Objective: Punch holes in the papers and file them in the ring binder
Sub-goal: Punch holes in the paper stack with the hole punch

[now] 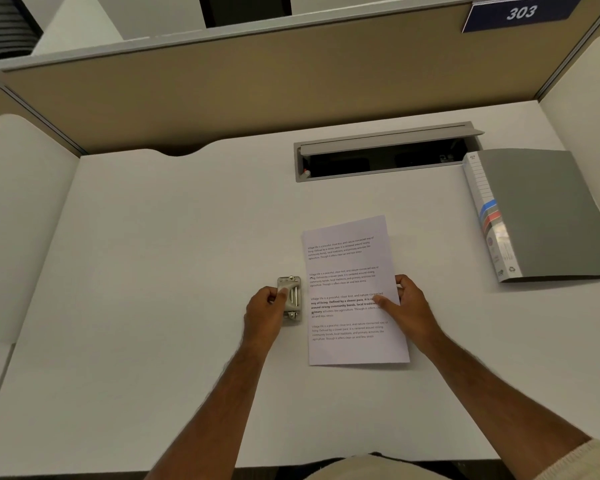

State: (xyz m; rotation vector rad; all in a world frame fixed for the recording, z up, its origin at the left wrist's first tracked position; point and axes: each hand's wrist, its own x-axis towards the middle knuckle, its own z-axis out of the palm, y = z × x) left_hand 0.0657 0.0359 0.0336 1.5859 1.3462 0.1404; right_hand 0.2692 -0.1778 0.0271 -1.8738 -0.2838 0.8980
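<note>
On the white bench point(153, 271), things look barely started: the left hand point(264, 311) curls its grip around the metal hole punch point(290, 299), just beside the printed papers' point(352, 292) left edge, while the right hand point(407, 303) pinches their right edge. No holes visible yet, and the grey ring binder point(541, 216) sits closed, well apart on the right.

A white surface point(153, 271) carries printed papers point(354, 292), a metal punch point(290, 301) just left of them, and a grey binder point(541, 216) lying closed far right, beside what seems a cable tray point(385, 157).
</note>
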